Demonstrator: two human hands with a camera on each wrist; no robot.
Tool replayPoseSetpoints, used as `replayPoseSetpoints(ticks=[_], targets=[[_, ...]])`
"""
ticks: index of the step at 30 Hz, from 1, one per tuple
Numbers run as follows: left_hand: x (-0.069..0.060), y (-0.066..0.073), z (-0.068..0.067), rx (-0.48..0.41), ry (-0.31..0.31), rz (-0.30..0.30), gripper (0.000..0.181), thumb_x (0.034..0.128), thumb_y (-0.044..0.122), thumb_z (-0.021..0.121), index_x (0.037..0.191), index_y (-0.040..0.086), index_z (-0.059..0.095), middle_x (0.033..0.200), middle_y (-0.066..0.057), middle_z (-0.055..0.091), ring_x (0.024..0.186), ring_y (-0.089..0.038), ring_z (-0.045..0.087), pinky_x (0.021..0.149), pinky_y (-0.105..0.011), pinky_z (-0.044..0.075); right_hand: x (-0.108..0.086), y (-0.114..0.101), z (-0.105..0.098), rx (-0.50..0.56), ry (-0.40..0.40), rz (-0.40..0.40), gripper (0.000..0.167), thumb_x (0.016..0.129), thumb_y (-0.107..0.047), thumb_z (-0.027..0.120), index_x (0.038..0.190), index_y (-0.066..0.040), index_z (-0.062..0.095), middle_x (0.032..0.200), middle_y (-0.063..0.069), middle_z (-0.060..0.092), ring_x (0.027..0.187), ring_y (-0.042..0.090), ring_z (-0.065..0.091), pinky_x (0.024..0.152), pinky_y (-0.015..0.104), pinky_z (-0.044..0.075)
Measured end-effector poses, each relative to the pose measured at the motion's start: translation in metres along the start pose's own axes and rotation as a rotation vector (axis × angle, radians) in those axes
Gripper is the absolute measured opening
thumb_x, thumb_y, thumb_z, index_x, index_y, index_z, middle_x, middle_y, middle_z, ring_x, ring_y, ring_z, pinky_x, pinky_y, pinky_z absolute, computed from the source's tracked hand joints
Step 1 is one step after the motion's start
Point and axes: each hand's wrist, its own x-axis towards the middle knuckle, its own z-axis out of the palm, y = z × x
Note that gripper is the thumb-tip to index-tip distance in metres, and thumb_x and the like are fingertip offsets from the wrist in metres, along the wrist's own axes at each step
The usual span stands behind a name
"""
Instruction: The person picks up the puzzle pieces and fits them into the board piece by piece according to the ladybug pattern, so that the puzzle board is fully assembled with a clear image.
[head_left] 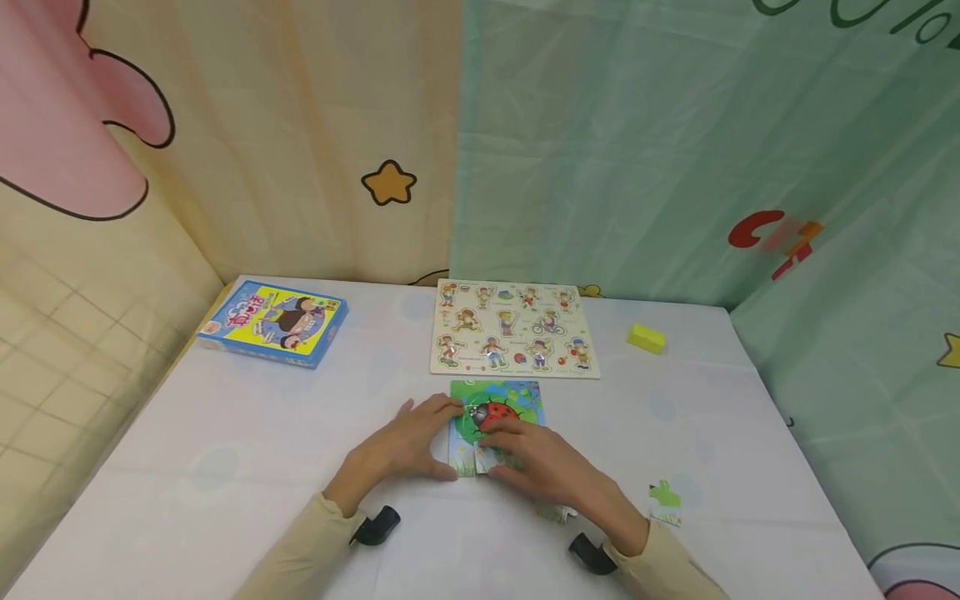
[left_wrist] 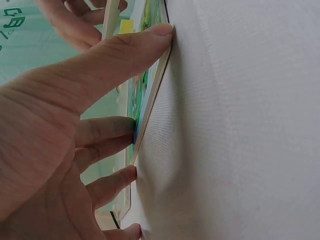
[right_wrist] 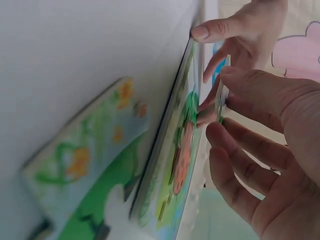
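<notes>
A square ladybug jigsaw puzzle (head_left: 534, 395) lies on the white table between the two hands. The left hand (head_left: 408, 437) rests along its left side, the thumb (left_wrist: 145, 42) at the near corner and the other fingers touching the edge. Above the puzzle's near part, the right hand (head_left: 543, 458) pinches a thin puzzle piece (right_wrist: 223, 90) between thumb and fingers, tilted on edge. Below the right wrist lies a loose puzzle piece (right_wrist: 95, 160) with green and orange flower print, partly hidden by the hand in the head view. Another green and white piece (head_left: 664, 500) lies farther right.
Behind the puzzle lies a wooden board (head_left: 517, 321) with several cartoon children figures. A blue and yellow box (head_left: 277, 323) sits at the back left. At the back right is a yellow block (head_left: 647, 338). Printed curtains (head_left: 600, 150) hang behind the table.
</notes>
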Motion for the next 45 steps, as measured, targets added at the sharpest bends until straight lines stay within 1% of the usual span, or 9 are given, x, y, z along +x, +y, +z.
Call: replayPoseSetpoints(ticks=[2, 5, 10, 18, 27, 30, 36, 42, 45], targets=[[0.0, 0.0, 0.0, 0.004, 0.001, 0.003, 0.087, 0.0729, 0.036, 0.089, 0.145, 0.008, 0.05, 0.152, -0.009, 0.046, 0.145, -0.028, 0.038, 0.118, -0.067, 0.022, 0.005, -0.002, 0.0, -0.033, -0.002, -0.002, 0.037, 0.093, -0.032, 0.072, 0.125, -0.014, 0.07, 0.136, 0.002, 0.062, 0.127, 0.019, 0.059, 0.102, 0.039, 0.053], [0.001, 0.0, 0.0, 0.005, 0.0, 0.005, 0.087, 0.0731, 0.037, 0.089, 0.145, 0.008, 0.05, 0.152, -0.01, 0.046, 0.145, -0.029, 0.038, 0.118, -0.067, 0.022, 0.011, -0.003, 0.002, -0.069, 0.006, 0.002, 0.037, 0.092, -0.033, 0.073, 0.124, -0.014, 0.071, 0.136, 0.002, 0.063, 0.128, 0.02, 0.058, 0.102, 0.04, 0.053], [0.001, 0.0, 0.001, 0.007, -0.003, 0.01, 0.087, 0.0735, 0.038, 0.089, 0.145, 0.008, 0.05, 0.152, -0.01, 0.045, 0.145, -0.029, 0.038, 0.117, -0.068, 0.023, 0.018, -0.004, 0.01, -0.109, 0.013, 0.002, 0.035, 0.091, -0.031, 0.074, 0.121, -0.014, 0.073, 0.131, 0.003, 0.066, 0.125, 0.02, 0.059, 0.101, 0.039, 0.054], [0.002, 0.0, 0.003, 0.01, -0.006, 0.018, 0.087, 0.0738, 0.039, 0.089, 0.145, 0.008, 0.049, 0.151, -0.01, 0.046, 0.144, -0.028, 0.039, 0.117, -0.068, 0.024, 0.022, -0.008, 0.017, -0.175, -0.034, 0.026, 0.033, 0.088, -0.03, 0.077, 0.117, -0.013, 0.075, 0.128, 0.003, 0.067, 0.121, 0.021, 0.062, 0.099, 0.037, 0.055], [0.002, 0.001, 0.004, 0.005, -0.014, 0.004, 0.088, 0.0737, 0.038, 0.089, 0.146, 0.009, 0.049, 0.153, -0.01, 0.045, 0.145, -0.028, 0.038, 0.118, -0.068, 0.022, 0.024, -0.009, 0.019, -0.205, -0.031, 0.003, 0.033, 0.091, -0.027, 0.074, 0.12, -0.013, 0.074, 0.13, 0.004, 0.069, 0.124, 0.022, 0.061, 0.106, 0.039, 0.051], [0.002, 0.001, 0.004, 0.002, -0.012, 0.0, 0.087, 0.0735, 0.038, 0.089, 0.146, 0.009, 0.049, 0.153, -0.01, 0.045, 0.145, -0.028, 0.038, 0.118, -0.068, 0.022, 0.025, -0.009, 0.018, -0.194, -0.032, 0.005, 0.033, 0.091, -0.028, 0.074, 0.121, -0.012, 0.074, 0.13, 0.004, 0.069, 0.123, 0.023, 0.061, 0.106, 0.039, 0.05], [0.001, 0.001, 0.002, 0.004, -0.013, -0.003, 0.087, 0.0737, 0.038, 0.089, 0.146, 0.009, 0.049, 0.153, -0.01, 0.045, 0.146, -0.028, 0.037, 0.118, -0.068, 0.022, 0.027, -0.011, 0.018, -0.156, -0.029, 0.014, 0.034, 0.091, -0.027, 0.074, 0.121, -0.011, 0.074, 0.13, 0.004, 0.068, 0.119, 0.023, 0.062, 0.102, 0.039, 0.053], [-0.001, 0.0, 0.0, -0.005, -0.01, -0.01, 0.087, 0.0741, 0.037, 0.089, 0.146, 0.009, 0.049, 0.155, -0.01, 0.044, 0.148, -0.029, 0.034, 0.119, -0.067, 0.02, 0.028, -0.011, 0.019, -0.2, -0.012, -0.03, 0.034, 0.091, -0.027, 0.073, 0.122, -0.013, 0.074, 0.131, 0.005, 0.067, 0.112, 0.023, 0.064, 0.097, 0.037, 0.054], [-0.001, -0.001, 0.0, -0.007, -0.012, -0.013, 0.087, 0.0744, 0.037, 0.088, 0.147, 0.009, 0.048, 0.156, -0.011, 0.042, 0.149, -0.029, 0.032, 0.12, -0.066, 0.019, 0.029, -0.01, 0.02, -0.198, -0.009, -0.026, 0.034, 0.091, -0.027, 0.074, 0.122, -0.014, 0.074, 0.13, 0.005, 0.067, 0.11, 0.022, 0.064, 0.095, 0.036, 0.055]])
